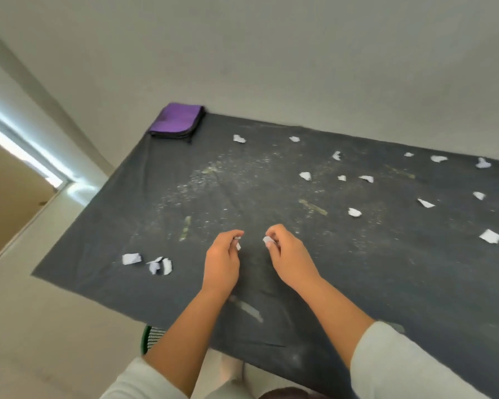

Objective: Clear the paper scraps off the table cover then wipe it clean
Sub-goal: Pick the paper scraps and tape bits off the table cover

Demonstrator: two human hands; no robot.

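Near the counter's front edge, left hand [221, 260] and right hand [285, 253] each pinch a scrap. Clearing step, early. Paper scraps [355, 212] litter the cover [185, 197]; next gather those, then the purple cloth [177, 121] at far-left corner.

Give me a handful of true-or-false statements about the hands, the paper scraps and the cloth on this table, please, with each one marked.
1. Each hand pinches a paper scrap. True: the left hand and the right hand both hold small white pieces.
2. The purple cloth lies spread out at the middle of the table cover. False: it sits folded at the far left corner.
3. Most loose scraps lie on the right half. True: for example the scrap near the right edge.
4. The cover is already wiped clean. False: pale specks and smears still mark it.
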